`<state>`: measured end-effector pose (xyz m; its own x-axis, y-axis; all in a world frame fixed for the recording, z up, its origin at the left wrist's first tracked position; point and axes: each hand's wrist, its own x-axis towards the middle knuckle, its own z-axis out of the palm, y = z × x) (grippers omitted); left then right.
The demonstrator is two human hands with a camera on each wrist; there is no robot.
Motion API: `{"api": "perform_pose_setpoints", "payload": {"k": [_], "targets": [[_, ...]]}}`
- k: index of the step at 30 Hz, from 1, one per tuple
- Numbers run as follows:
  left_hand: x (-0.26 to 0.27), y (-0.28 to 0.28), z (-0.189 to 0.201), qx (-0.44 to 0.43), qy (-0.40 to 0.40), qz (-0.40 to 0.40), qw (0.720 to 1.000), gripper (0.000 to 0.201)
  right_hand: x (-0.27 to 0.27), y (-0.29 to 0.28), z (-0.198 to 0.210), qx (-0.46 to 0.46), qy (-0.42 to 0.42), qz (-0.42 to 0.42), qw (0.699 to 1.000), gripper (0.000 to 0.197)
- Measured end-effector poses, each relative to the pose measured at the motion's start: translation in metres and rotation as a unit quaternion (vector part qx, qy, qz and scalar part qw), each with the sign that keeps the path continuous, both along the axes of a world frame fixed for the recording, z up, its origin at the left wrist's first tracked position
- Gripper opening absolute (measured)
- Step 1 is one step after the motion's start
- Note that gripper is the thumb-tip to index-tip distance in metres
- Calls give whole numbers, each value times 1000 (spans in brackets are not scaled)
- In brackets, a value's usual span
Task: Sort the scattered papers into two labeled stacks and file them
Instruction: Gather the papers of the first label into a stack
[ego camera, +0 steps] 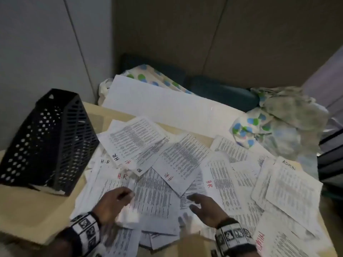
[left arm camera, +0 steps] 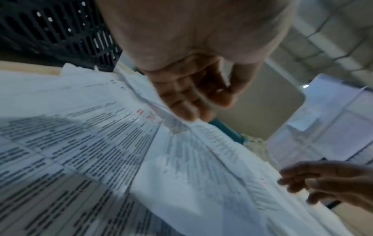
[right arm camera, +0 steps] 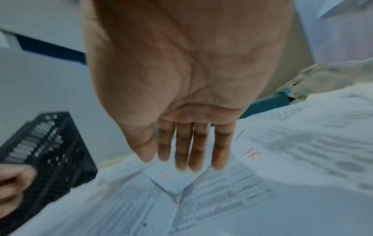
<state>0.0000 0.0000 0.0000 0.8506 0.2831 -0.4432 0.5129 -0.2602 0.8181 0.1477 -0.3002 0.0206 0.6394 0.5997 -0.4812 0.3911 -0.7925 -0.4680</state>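
Note:
Printed sheets point(ego camera: 167, 164) marked HR in red or black lie scattered and overlapping across the wooden table point(ego camera: 27, 210). At the right, sheets marked ADMIN point(ego camera: 289, 186) lie in a looser pile. My left hand point(ego camera: 118, 197) has curled fingers point(left arm camera: 187, 111) that pinch the raised edge of one printed sheet point(left arm camera: 201, 143) near the front of the heap. My right hand point(ego camera: 200, 203) hovers just over the papers with its fingers point(right arm camera: 191, 151) straight and together, holding nothing. A black mesh file tray point(ego camera: 48, 140) stands tilted at the table's left.
A long white board point(ego camera: 157, 101) lies behind the papers. Dotted cloth point(ego camera: 259, 127) is bunched at the back right, over a teal cushion point(ego camera: 222, 91). Dark drawers point(ego camera: 332, 160) stand at the right edge. Bare tabletop shows at the front left.

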Motion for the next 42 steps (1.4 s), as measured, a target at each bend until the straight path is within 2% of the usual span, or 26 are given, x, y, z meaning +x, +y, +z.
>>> {"api": "perform_pose_setpoints", "payload": {"k": [1, 2, 4, 6, 10, 12, 14, 16, 18, 21, 22, 24, 26, 27, 30, 31, 34, 36, 37, 39, 41, 42], "targets": [[9, 5, -12, 33, 22, 11, 999, 5, 5, 14, -13, -15, -22, 13, 1000, 43], [16, 12, -26, 64, 52, 35, 996, 14, 7, 28, -18, -39, -44, 20, 998, 48], [30, 20, -50, 49, 85, 80, 992, 38, 7, 53, -30, -76, -53, 35, 995, 56], [40, 18, -58, 40, 93, 115, 988, 48, -2, 71, -41, -103, -42, 54, 992, 60], [46, 11, -59, 61, 103, 110, 987, 58, -32, 100, -44, -111, -82, 114, 984, 48], [45, 11, -63, 34, 75, 124, 989, 66, -45, 109, -41, -90, -51, 180, 978, 45], [43, 12, -64, 53, 52, 123, 990, 57, -50, 115, -37, -60, 17, 243, 968, 43], [42, 11, -61, 65, 45, 79, 994, 37, -44, 117, -34, -31, 67, 254, 964, 42], [43, 10, -55, 77, 21, 10, 997, 24, -29, 116, -36, 14, 13, 197, 980, 46], [39, 9, -49, 61, -32, -35, 997, 30, 2, 110, -46, 41, -152, 102, 982, 60], [38, 10, -47, 61, -29, -50, 996, 32, 11, 111, -49, 20, -170, 97, 980, 70], [36, 12, -49, 48, 8, -75, 996, 29, 26, 118, -51, -39, -164, 149, 974, 91], [35, 12, -50, 27, 28, -74, 997, 30, 34, 127, -53, -65, -153, 195, 967, 103], [36, 11, -50, 21, 23, -69, 997, 27, 37, 129, -55, -55, -153, 187, 969, 104], [39, 10, -48, -24, 12, -47, 999, 33, 46, 125, -60, -30, -155, 97, 983, 91], [38, 10, -47, -37, 15, -50, 998, 37, 47, 121, -61, -46, -156, 95, 982, 88], [36, 7, -47, -30, 32, -64, 997, 54, 50, 112, -64, -94, -145, 167, 971, 98], [39, -2, -46, -17, 33, -53, 998, 49, 48, 119, -63, -86, -132, 237, 959, 106], [41, -8, -44, -7, 28, -44, 999, 40, 45, 126, -64, -88, -132, 273, 949, 102], [47, -17, -41, 24, 16, -15, 999, 29, 41, 140, -64, -82, -153, 305, 936, 81], [50, -21, -38, 42, 7, 11, 999, 30, 38, 146, -66, -68, -163, 278, 944, 69], [51, -22, -35, 48, 8, 14, 999, 32, 38, 146, -69, -66, -156, 258, 951, 73]]}}
